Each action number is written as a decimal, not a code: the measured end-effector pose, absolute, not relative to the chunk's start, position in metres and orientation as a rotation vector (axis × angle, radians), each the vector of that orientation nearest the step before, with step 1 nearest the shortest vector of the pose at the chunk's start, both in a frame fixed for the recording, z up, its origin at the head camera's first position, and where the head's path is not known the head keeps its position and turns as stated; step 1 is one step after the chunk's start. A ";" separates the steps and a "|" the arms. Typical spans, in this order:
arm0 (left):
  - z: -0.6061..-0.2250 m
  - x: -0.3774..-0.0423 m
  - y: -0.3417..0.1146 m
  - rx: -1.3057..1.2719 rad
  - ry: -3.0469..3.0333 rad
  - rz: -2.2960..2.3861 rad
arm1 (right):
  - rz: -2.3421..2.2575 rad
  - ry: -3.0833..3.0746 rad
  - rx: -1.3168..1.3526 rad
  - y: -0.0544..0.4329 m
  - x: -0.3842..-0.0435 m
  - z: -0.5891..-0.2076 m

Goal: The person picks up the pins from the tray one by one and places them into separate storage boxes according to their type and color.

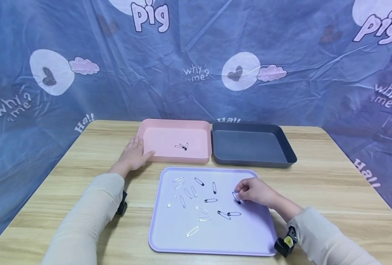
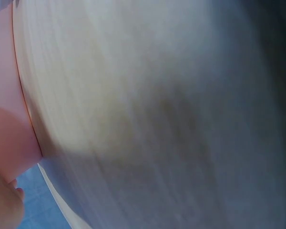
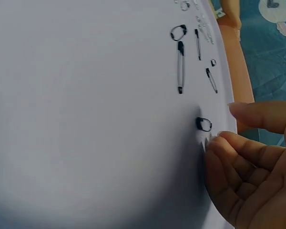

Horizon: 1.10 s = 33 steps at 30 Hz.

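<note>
Head view: right hand [image 1: 254, 189], thumb and fingers apart, is hovering by a pin [image 1: 237, 200] on the tray [image 1: 229, 237], pickup apparently awaiting a pinch; splayed left hand [image 1: 133, 156] is touching a box [image 1: 179, 160] beyond it.

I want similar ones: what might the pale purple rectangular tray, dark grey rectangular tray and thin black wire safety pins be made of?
Pale purple tray: probably smooth plastic, from its even colour and rounded rim.
Dark grey tray: perhaps matt plastic or coated metal; its dull surface leaves that open.
Black safety pins: likely metal, given thin, bent wire.
</note>
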<state>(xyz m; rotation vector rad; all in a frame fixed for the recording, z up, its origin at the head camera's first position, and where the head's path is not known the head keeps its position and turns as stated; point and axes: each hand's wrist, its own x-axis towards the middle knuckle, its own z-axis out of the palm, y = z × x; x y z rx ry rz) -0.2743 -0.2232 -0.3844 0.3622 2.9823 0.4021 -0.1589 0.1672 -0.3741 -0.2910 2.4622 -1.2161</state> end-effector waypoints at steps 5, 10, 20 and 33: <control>-0.384 -0.276 -0.224 0.358 2.982 0.406 | -1.087 2.583 -0.376 0.164 -0.155 -0.377; -0.384 -0.276 -0.224 0.358 2.981 0.402 | -0.985 2.680 -0.424 0.161 -0.154 -0.379; -0.383 -0.278 -0.224 0.361 2.977 0.413 | -0.928 2.752 -0.439 0.160 -0.156 -0.381; -0.383 -0.281 -0.225 0.356 2.960 0.411 | -0.900 2.766 -0.468 0.158 -0.158 -0.381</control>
